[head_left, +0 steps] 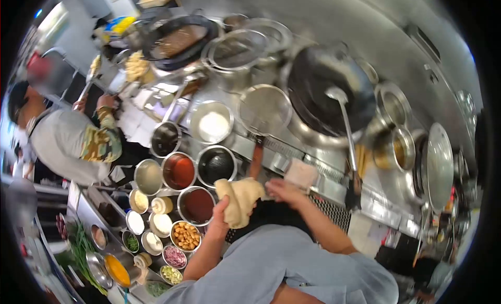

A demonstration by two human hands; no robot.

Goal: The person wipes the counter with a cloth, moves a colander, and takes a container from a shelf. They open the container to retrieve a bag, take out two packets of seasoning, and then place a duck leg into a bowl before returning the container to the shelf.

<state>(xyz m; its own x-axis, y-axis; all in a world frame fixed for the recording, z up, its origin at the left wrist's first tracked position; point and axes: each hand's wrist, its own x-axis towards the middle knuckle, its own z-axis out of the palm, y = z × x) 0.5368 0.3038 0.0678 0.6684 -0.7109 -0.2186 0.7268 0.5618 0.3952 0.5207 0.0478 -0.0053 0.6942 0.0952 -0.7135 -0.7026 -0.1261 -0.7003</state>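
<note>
My left hand (220, 212) is closed on a beige folded cloth (240, 199), held up in front of my body. Just right of the cloth, my right hand (284, 191) has its fingers stretched out and holds nothing; it looks slightly smeared by motion. Beyond the cloth, a round strainer (265, 109) lies with its wooden handle (256, 158) pointing toward me. Behind my right hand, a pale folded cloth (301, 174) sits on the stove's front edge. A pot of dark red sauce (197, 205) stands close to my left hand.
A large black wok (329, 87) with a ladle (344, 121) across it sits on the stove. Pots of red sauce (178, 171) and white powder (213, 125) stand left of it. Bowls of fried cubes (186, 235) and chopped onion (174, 256) are nearer. A co-worker (73, 142) stands at left.
</note>
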